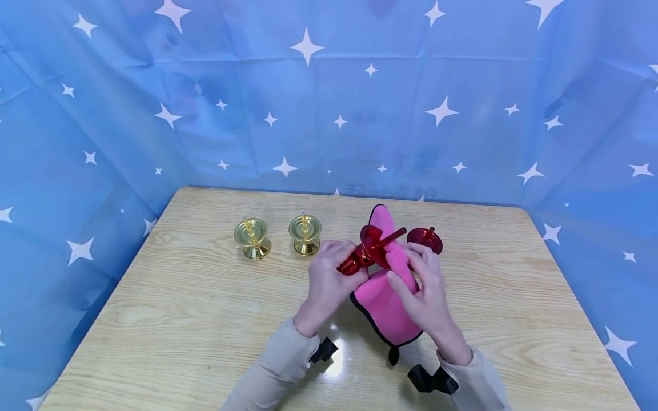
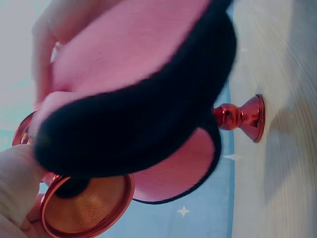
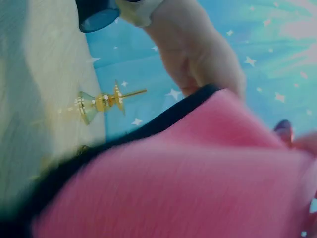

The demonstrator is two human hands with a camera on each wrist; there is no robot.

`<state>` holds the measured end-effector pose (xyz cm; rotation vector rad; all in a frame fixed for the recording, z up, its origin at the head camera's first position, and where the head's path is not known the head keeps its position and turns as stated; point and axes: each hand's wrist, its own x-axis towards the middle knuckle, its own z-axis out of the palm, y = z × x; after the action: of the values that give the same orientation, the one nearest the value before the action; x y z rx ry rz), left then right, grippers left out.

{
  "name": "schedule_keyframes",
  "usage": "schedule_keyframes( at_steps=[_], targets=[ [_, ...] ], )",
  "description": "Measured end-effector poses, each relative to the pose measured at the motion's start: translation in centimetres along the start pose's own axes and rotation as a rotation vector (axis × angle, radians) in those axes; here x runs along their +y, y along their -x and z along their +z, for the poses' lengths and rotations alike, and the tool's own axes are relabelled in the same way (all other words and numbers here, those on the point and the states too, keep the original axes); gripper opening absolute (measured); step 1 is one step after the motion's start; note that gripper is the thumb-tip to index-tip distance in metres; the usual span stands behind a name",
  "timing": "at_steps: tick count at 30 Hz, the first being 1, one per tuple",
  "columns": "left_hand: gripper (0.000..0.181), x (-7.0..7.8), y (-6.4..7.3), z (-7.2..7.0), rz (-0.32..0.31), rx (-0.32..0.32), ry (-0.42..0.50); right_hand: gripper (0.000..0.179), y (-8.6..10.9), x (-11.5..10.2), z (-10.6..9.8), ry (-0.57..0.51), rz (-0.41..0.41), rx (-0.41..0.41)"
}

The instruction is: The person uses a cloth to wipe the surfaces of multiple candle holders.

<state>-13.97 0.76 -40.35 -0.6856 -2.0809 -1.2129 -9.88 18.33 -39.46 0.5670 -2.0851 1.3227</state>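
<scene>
Over the table, pink cloth is bunching in the right hand's pinch; the left hand is gripping the tilted red holder against it. Tbh, a loose grip could be letting it twist, its thin rod snagging fabric.

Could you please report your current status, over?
Left grip holding red candlestick, tilted. Right grip pinching pink cloth. Other red candlestick close beyond right grip.

The red holder is smooth, glossy and probably metal, the gold holders shiny, the pink cloth matt, the wood-grained tabletop lightly glossy.
</scene>
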Motion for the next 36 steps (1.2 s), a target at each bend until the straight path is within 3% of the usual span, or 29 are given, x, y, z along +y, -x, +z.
schedule_keyframes(
  at_steps=[2, 5, 10, 12, 15, 18, 20, 24, 27, 31, 36],
  targets=[
    [0.026, -0.2, 0.0, -0.1, -0.001, 0.005, -0.005, 0.035, 0.0, -0.2, -0.1, 0.015, -0.026, -0.009],
    [0.03, -0.5, -0.1, -0.3, 0.011, 0.013, -0.021, 0.018, -0.1, -0.6, -0.4, 0.044, -0.114, -0.001],
    [0.026, -0.5, -0.3, -0.5, 0.038, 0.017, -0.047, 0.032, -0.7, -1.7, 0.2, 0.096, -0.308, 0.143],
    [0.023, -0.5, -0.4, -0.6, 0.045, 0.011, -0.047, 0.026, -0.8, -2.2, 0.4, 0.143, -0.349, 0.162],
    [0.022, -0.7, -0.3, -0.6, 0.053, 0.006, -0.022, 0.027, -1.0, -2.4, 0.3, 0.206, -0.371, 0.089],
    [0.022, -1.0, -0.1, -0.6, 0.058, -0.002, 0.025, 0.033, -1.1, -1.8, -0.4, 0.24, -0.342, -0.012],
    [0.022, -1.0, -0.1, -0.7, 0.058, -0.015, 0.08, 0.034, -1.3, -1.0, -1.0, 0.249, -0.32, -0.036],
    [0.021, -0.8, -0.1, -0.9, 0.045, -0.068, 0.175, 0.035, -2.0, 0.5, -1.8, 0.295, -0.319, 0.018],
    [0.023, -0.5, 0.0, -0.9, 0.026, -0.109, 0.217, 0.033, -2.3, 1.1, -1.9, 0.359, -0.365, 0.05],
    [0.022, -0.3, 0.0, -0.8, 0.029, -0.112, 0.214, 0.03, -2.3, 0.9, -1.8, 0.446, -0.441, 0.03],
    [0.02, -0.3, -0.1, -0.9, 0.063, -0.066, 0.112, 0.03, -1.8, -0.3, -1.8, 0.457, -0.482, -0.003]
  ],
)
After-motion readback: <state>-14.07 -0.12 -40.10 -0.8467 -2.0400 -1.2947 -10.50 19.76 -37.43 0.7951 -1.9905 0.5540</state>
